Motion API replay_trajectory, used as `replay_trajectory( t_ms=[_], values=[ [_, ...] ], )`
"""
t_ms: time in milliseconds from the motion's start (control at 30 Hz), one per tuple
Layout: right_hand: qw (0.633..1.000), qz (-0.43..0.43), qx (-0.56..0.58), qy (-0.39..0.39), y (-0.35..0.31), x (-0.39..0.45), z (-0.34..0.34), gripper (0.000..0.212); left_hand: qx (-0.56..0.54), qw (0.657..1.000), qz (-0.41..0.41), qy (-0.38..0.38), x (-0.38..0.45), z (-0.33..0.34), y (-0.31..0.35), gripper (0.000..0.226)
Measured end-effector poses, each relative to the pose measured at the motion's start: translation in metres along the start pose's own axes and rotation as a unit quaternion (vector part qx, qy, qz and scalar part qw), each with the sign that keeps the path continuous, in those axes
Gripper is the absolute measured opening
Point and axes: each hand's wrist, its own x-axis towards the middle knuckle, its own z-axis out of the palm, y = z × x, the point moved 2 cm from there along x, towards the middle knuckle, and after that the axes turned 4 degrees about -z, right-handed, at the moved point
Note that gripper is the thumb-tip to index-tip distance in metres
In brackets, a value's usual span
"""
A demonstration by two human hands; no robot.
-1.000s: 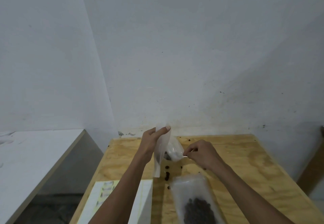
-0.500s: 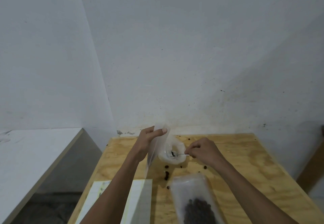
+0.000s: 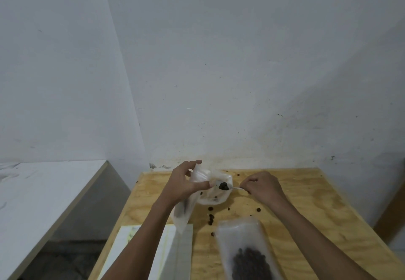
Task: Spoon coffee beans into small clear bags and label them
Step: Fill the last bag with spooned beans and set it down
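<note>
Nearest us, a filled bag (image 3: pixel 247 251) of beans lies flat on the worktop (image 3: pixel 306 218), beside white label sheets (image 3: pixel 173 255), presumably kept close for labelling. Loose beans (image 3: pixel 211 218) are scattered just beyond. Our left hand (image 3: pixel 186 183) pinches the mouth of a small clear bag (image 3: pixel 186 207), holding it up, we judge, to receive the beans. Our right hand (image 3: pixel 262 186) grips the spoon (image 3: pixel 223 186), loaded with beans, over the white bowl (image 3: pixel 213 198).
</note>
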Motion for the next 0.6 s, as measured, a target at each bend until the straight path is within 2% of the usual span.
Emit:
replay_trajectory(
  t_ms=[200, 367, 600],
  values=[
    [0.999, -0.03, 0.016, 0.036, -0.029, 0.0, -0.026, 0.025, 0.083, 0.994, 0.062, 0.022, -0.012, 0.005, -0.003, 0.103],
    [0.997, -0.063, -0.005, 0.031, -0.066, -0.005, -0.034, 0.018, 0.114, 0.99, 0.077, 0.043, -0.016, 0.013, 0.002, 0.116],
    [0.962, -0.171, -0.209, 0.029, -0.1, -0.026, -0.018, 0.022, 0.089, 0.991, 0.066, 0.074, -0.018, 0.02, 0.007, 0.118]
  ],
)
